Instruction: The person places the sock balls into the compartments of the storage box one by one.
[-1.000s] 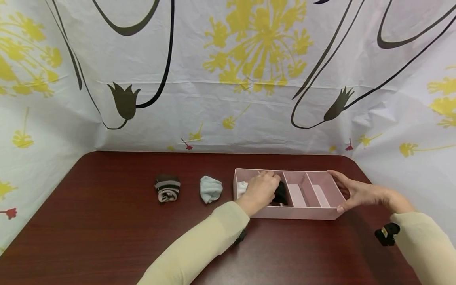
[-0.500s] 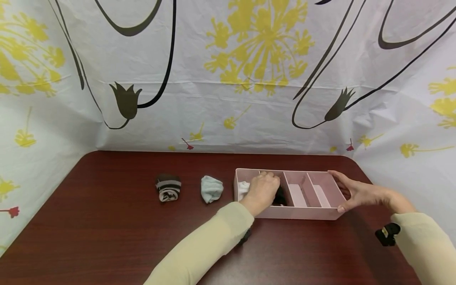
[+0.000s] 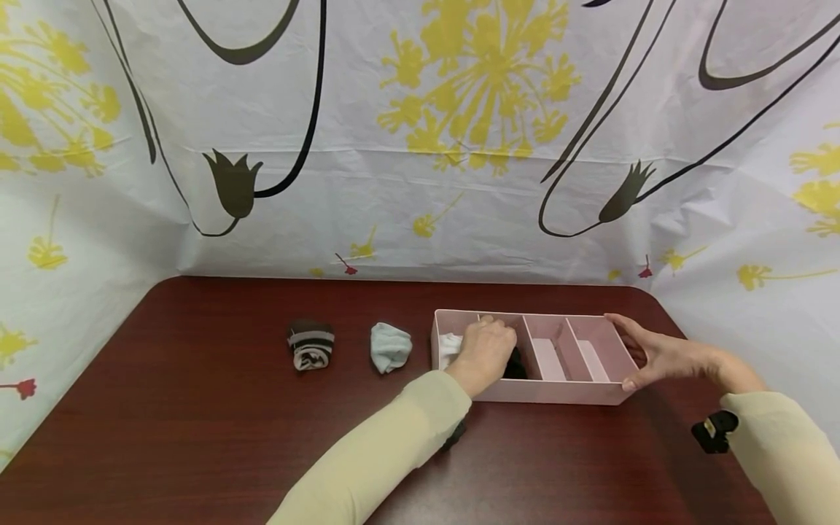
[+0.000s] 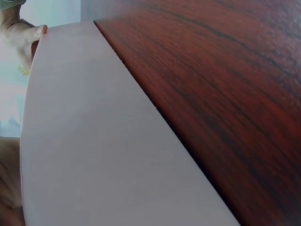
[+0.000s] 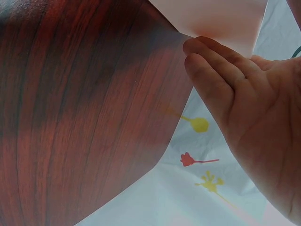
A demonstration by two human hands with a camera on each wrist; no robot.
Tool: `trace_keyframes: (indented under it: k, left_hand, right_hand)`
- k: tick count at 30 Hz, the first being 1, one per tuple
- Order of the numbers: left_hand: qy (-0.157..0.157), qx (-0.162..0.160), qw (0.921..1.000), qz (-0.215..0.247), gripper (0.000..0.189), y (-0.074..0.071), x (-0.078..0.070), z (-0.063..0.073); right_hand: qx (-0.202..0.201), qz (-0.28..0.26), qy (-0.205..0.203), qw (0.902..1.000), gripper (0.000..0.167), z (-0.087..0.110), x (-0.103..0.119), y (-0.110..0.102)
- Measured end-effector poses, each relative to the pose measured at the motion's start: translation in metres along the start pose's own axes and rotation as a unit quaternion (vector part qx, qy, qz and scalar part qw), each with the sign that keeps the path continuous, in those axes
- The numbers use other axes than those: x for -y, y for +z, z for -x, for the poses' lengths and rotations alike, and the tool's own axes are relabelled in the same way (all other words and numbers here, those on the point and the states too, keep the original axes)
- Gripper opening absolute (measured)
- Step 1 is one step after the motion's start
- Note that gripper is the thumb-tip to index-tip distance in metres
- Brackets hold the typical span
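A long pink divided box (image 3: 551,392) stands on the table's right half. My left hand (image 3: 484,351) reaches down into its second compartment from the left, over a black sock (image 3: 515,364). Its fingertips are hidden there, so I cannot tell whether they pinch the sock. A white sock (image 3: 449,344) lies in the leftmost compartment, partly behind that hand. My right hand (image 3: 663,357) grips the box's right end, thumb at the front corner and fingers at the back corner. In the right wrist view, its fingers (image 5: 211,84) lie along the end wall.
Left of the box, a pale blue folded sock (image 3: 390,348) and a striped brown, grey and black rolled sock (image 3: 310,346) rest on the dark red wooden table (image 3: 197,408). A flower-printed white sheet (image 3: 341,117) hangs behind and at both sides. The two right compartments show bare floors.
The black sock shows less beside my left hand, which has shifted very slightly right and stays in the same compartment. My right hand keeps its grip on the box end.
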State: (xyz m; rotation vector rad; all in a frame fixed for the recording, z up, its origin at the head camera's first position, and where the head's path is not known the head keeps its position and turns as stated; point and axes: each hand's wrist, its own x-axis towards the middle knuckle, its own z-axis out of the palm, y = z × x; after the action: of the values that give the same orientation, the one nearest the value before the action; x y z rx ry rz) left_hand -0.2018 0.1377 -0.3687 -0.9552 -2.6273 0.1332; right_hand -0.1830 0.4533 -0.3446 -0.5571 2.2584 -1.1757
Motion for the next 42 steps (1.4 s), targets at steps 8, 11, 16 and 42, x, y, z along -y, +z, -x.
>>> trace_keyframes:
  k: [8,11,16,42]
  left_hand:
    - [0.002,0.068,0.9974,0.025,0.014,-0.005,0.0,-0.003]
    - [0.005,0.091,0.9946,0.049,0.022,-0.007,0.002,-0.003]
    - [0.004,0.102,0.987,0.124,0.026,-0.012,0.008,-0.001]
    - [-0.018,-0.089,0.9177,0.387,0.052,-0.024,0.094,0.078]
  right_hand:
    - [0.003,-0.004,0.001,1.0,0.106,0.0,0.0,0.0]
    - [0.005,-0.007,0.0,1.0,0.106,0.001,0.0,0.0]
    - [0.002,0.004,0.008,1.0,0.107,0.001,0.001,-0.001]
    - [0.014,0.001,-0.027,0.9995,0.104,0.002,-0.004,-0.002]
